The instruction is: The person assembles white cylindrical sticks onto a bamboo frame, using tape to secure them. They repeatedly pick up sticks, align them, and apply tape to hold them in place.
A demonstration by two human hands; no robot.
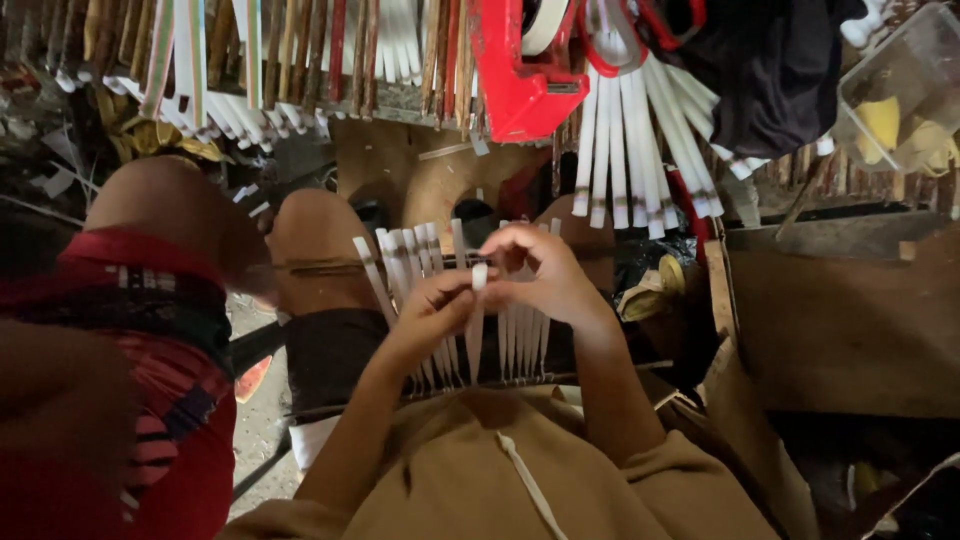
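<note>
- The frame (520,378) of white strips rests across the lap, under both hands; I judge it could tip or slide off, since only the knees and a thin crossbar seem to carry it.
- The row of strips (400,262) fans unevenly left of the hands; a hard tug could pull neighbours loose or widen the gaps.
- The left hand (432,312) pinches one strip (478,300) near its top, and the right hand (548,272) curls over it, fingertips closed on the same piece; squeezed too hard, it might bend or snap.
- A second person's knees (180,205) sit close on the left; a bump could jog the work.
- Hidden: the lower ends of the strips, behind the forearms. What binds them is too dark to make out.
- The red object (515,75) above the hands is cut off.
</note>
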